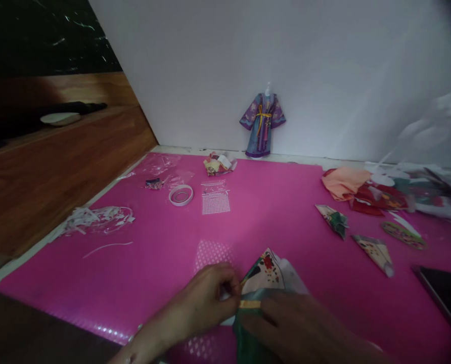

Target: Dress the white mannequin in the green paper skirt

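Observation:
At the near middle of the pink surface is a small green and cream cloth garment (269, 270) with a floral print and a yellow band. My left hand (210, 296) pinches the garment's left edge between thumb and forefinger. Over its lower right side lies my right hand (289, 323), slightly blurred, with curled fingers gripping the green cloth near the yellow band. White material shows behind the garment, and my right hand covers much of its lower part.
A purple and blue doll robe (262, 124) stands against the white wall. Bead sheet (215, 202), tape roll (181, 195) and white scraps (96, 218) lie left of centre. To the right are folded cloth pieces (373, 250), a fabric pile (347, 183) and a dark flat device (443, 293).

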Motion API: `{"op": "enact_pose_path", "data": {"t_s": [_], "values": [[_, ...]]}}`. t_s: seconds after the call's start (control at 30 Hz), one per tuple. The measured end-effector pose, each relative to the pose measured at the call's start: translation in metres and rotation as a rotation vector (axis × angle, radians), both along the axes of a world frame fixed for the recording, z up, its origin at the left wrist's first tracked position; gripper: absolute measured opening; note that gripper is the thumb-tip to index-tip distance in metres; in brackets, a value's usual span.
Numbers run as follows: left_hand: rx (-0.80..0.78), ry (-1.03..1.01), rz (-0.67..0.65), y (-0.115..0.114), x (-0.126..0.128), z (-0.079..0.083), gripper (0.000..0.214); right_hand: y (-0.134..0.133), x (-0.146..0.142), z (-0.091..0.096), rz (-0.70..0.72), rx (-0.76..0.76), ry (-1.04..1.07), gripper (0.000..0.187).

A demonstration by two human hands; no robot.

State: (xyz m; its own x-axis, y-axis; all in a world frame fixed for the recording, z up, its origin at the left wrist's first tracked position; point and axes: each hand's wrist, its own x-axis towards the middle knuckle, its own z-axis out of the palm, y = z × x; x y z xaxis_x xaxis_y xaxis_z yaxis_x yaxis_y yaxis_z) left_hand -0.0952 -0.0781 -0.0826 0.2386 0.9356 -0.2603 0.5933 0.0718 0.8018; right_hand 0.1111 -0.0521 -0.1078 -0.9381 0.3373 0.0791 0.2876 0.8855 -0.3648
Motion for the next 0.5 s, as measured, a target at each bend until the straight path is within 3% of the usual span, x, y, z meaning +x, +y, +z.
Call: {"op": "enact_pose_path", "data": {"t_s": [0.1, 0.3, 0.37, 0.43, 0.5], "values": [[-0.004, -0.007, -0.004, 0.001, 0.000, 0.001, 0.018, -0.001, 0.001, -0.005, -0.001, 0.085, -0.047, 0.022], [0.009, -0.051, 0.044, -0.002, -0.003, -0.003, 0.012, 0.003, 0.000, -0.003, -0.004, 0.011, -0.139, 0.026], [0.147, -0.059, 0.108, -0.011, -0.004, -0.006, 0.010, 0.004, -0.002, 0.000, -0.012, -0.018, -0.134, 0.026], [0.389, -0.014, 0.163, -0.028, -0.004, -0.012, 0.013, 0.005, -0.004, 0.004, -0.030, -0.066, -0.112, 0.024], [0.638, 0.107, 0.118, -0.049, -0.004, -0.023, 0.011, 0.005, -0.005, 0.007, -0.053, -0.126, -0.093, 0.020]]}}
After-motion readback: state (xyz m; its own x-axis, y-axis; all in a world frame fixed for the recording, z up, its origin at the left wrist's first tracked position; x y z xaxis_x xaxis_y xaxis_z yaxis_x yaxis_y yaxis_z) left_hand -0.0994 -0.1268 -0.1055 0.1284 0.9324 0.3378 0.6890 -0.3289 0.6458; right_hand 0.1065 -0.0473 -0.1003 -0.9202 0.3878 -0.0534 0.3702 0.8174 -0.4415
